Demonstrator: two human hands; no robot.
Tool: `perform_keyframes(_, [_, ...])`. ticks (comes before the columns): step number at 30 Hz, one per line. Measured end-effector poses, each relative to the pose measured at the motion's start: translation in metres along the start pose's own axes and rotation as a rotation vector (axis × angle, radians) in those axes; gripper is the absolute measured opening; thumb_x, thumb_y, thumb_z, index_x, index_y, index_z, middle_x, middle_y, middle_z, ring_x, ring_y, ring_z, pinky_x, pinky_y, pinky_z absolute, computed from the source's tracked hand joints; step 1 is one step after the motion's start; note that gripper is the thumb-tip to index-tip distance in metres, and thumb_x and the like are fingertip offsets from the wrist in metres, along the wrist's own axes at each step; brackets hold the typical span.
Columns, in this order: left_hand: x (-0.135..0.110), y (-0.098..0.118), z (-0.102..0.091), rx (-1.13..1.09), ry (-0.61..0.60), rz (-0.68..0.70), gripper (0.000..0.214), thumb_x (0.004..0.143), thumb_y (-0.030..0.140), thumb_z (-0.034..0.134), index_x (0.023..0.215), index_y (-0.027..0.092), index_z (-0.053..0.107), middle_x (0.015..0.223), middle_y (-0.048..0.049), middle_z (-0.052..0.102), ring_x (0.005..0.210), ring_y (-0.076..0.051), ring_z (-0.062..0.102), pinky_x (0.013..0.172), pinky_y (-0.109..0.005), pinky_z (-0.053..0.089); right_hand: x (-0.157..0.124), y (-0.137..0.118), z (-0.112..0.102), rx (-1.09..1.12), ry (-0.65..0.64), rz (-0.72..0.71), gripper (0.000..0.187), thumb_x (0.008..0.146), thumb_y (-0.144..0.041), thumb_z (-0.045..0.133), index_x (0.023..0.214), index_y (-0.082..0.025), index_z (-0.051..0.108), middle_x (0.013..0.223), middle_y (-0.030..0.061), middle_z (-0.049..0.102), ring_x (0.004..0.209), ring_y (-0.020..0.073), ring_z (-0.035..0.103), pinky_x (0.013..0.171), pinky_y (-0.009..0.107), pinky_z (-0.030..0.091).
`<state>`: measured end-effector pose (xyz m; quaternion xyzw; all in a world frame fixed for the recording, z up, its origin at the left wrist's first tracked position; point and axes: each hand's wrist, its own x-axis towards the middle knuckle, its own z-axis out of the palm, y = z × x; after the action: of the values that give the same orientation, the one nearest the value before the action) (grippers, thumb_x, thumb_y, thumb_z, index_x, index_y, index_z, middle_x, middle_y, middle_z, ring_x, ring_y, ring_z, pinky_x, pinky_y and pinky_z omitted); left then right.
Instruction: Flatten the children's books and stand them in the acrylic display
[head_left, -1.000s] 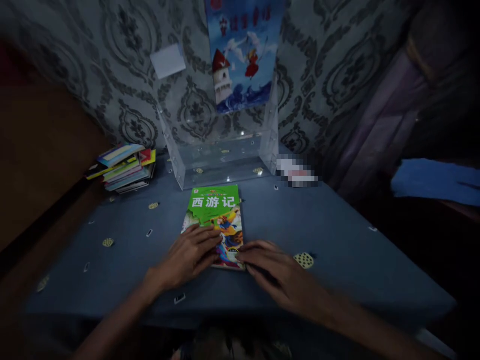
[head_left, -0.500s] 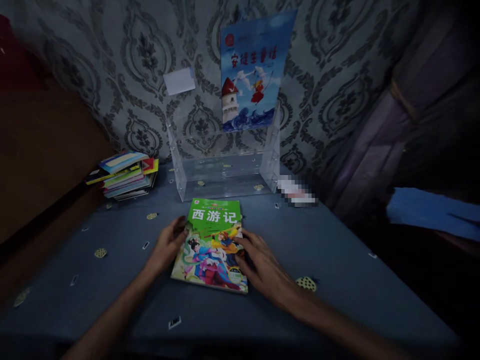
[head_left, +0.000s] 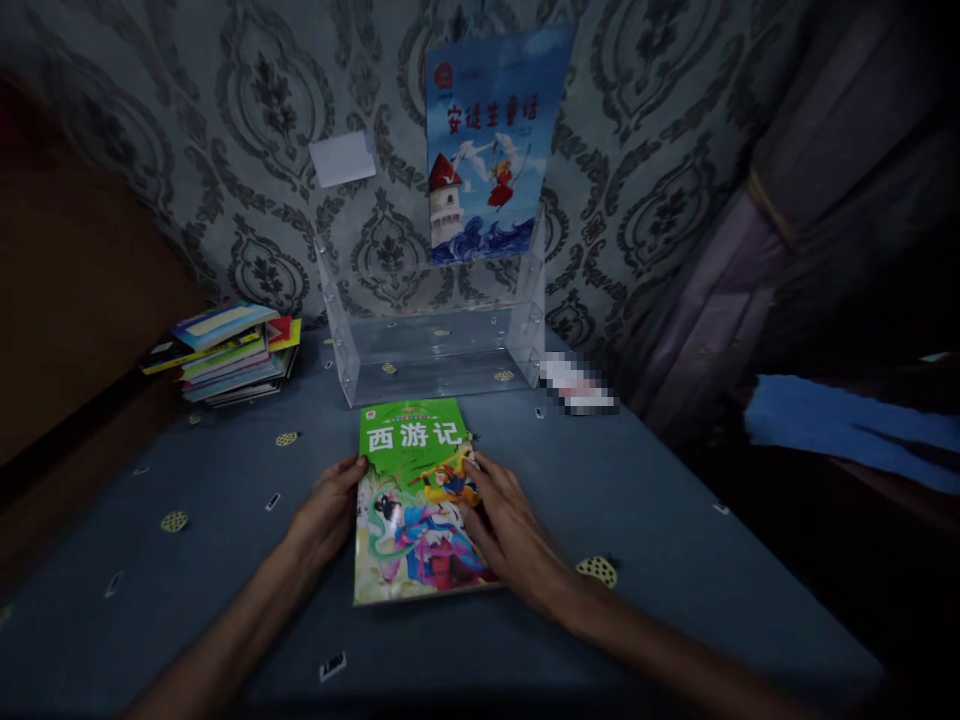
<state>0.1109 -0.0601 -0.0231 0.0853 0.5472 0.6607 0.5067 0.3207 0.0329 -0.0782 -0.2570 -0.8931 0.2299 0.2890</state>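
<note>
Green book (head_left: 409, 490) is held between your left hand (head_left: 330, 510) and your right hand (head_left: 514, 525)

In the head view, you have the green book in front of you, above the near middle part of the blue table (head_left: 645, 510). Its cover faces up, with three large white characters at the top and coloured figures below. Whether its back lies fully on the cloth, I cannot tell.

Your left hand is closed on the left edge of the book; some of its fingers are hidden. Your right hand holds the opposite side: the thumb rests on the cover, and the other fingers are near the right edge.

Just behind the book stands a clear plastic rack (head_left: 341, 350). On its upper part, toward the right, a blue book (head_left: 487, 110) stands with red characters and a tower on the cover. A white card (head_left: 343, 159) is at the upper left of the rack; what it is fixed to is not clear. To the left of the rack you have an uneven stack of books (head_left: 232, 355). Close to its right side lies a pixelated object (head_left: 577, 384). Behind everything is the patterned wall (head_left: 270, 90), and a tied purple curtain (head_left: 720, 270) hangs at right.
</note>
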Motion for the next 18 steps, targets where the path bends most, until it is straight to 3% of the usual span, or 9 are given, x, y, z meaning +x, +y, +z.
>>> perform_keyframes(5, [0.006, -0.004, 0.008, -0.076, 0.052, -0.091, 0.012, 0.091, 0.013, 0.055, 0.081, 0.012, 0.063, 0.076, -0.0097, 0.075, 0.070, -0.023, 0.075, 0.074, -0.036, 0.062, -0.001, -0.002, 0.004, -0.004, 0.012, 0.025, 0.050, 0.100, -0.034, 0.036, 0.148, -0.019, 0.037, 0.145, 0.0179, 0.047, 0.135, 0.0327, 0.046, 0.108, 0.059, 0.043])
perform_keyframes(11, [0.007, -0.009, 0.008, -0.062, 0.057, 0.002, 0.003, 0.085, 0.017, 0.063, 0.087, 0.014, 0.062, 0.075, -0.0053, 0.074, 0.064, -0.022, 0.073, 0.066, -0.034, 0.062, 0.002, -0.002, -0.001, 0.052, 0.016, 0.028, 0.050, 0.099, -0.033, 0.040, 0.147, -0.019, 0.038, 0.144, 0.0182, 0.047, 0.134, 0.0322, 0.045, 0.108, 0.057, 0.044])
perform_keyframes(15, [0.014, -0.004, 0.003, 0.090, 0.046, 0.078, 0.014, 0.082, 0.024, 0.067, 0.092, 0.014, 0.065, 0.070, -0.0040, 0.073, 0.062, -0.022, 0.072, 0.059, -0.030, 0.059, 0.003, -0.005, -0.007, 0.107, 0.014, 0.011, 0.045, 0.096, -0.029, 0.045, 0.139, -0.017, 0.047, 0.138, 0.0182, 0.051, 0.128, 0.0306, 0.050, 0.106, 0.053, 0.047])
perform_keyframes(18, [0.026, 0.007, -0.004, 0.361, 0.017, 0.181, 0.018, 0.079, 0.032, 0.069, 0.086, 0.015, 0.066, 0.067, -0.0032, 0.071, 0.066, -0.023, 0.071, 0.060, -0.029, 0.056, 0.003, -0.009, -0.012, 0.146, -0.006, 0.031, 0.040, 0.094, -0.023, 0.046, 0.132, -0.016, 0.052, 0.130, 0.0176, 0.055, 0.121, 0.0283, 0.055, 0.102, 0.049, 0.050])
